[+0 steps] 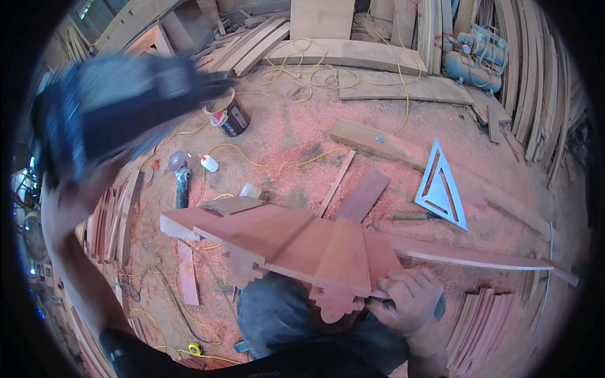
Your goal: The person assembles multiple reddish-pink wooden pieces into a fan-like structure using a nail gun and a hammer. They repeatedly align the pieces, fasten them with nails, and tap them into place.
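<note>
My left hand (72,198) is raised at the left and closed on a bulky dark-blue power tool (126,104). The tool is smeared by motion, and its exact kind is unclear; a narrow dark end points right. Across my knees lies a reddish wooden workpiece (309,242) of joined, angled boards with scalloped lower cutouts. My right hand (406,299) grips its lower right edge, with fingers curled over the wood. A long thin board (466,254) extends right from the workpiece. A loose flat piece of wood (233,205) rests on its upper left part.
Beyond the workpiece are an angle grinder (182,189), a white bottle (209,164), a bucket (234,120) and a metal triangle square (435,189). A yellow hose (252,164) snakes over the shavings. Wood strips (482,327) lie at right; a compressor (476,63) stands behind.
</note>
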Demonstrator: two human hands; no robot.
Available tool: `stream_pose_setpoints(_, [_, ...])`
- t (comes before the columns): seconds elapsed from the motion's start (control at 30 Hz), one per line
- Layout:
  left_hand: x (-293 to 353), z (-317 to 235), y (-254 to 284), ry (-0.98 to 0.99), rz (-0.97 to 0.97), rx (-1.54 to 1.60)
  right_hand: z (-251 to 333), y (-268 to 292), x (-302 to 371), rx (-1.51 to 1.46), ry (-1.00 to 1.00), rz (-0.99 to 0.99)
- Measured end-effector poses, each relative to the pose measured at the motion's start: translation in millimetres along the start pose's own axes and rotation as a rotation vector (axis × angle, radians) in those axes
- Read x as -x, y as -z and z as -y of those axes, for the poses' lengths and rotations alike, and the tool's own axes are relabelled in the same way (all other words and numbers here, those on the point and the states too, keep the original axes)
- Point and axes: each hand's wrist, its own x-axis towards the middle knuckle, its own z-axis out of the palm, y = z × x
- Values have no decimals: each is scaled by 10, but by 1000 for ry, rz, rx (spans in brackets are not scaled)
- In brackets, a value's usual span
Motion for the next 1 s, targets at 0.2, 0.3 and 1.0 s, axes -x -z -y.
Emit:
stream_pose_setpoints(0.2, [-1419,-659,-1169,-308,671,201,57,50,45,9,26,69])
stream_pose_setpoints(0.3, [-1690,-751,-1948,-232,965,163,56,23,58,-35,36,53])
stream_pose_setpoints(1.0, [-2215,-135,-4191,-114,1444,338,64,144,-55,-209,3,150])
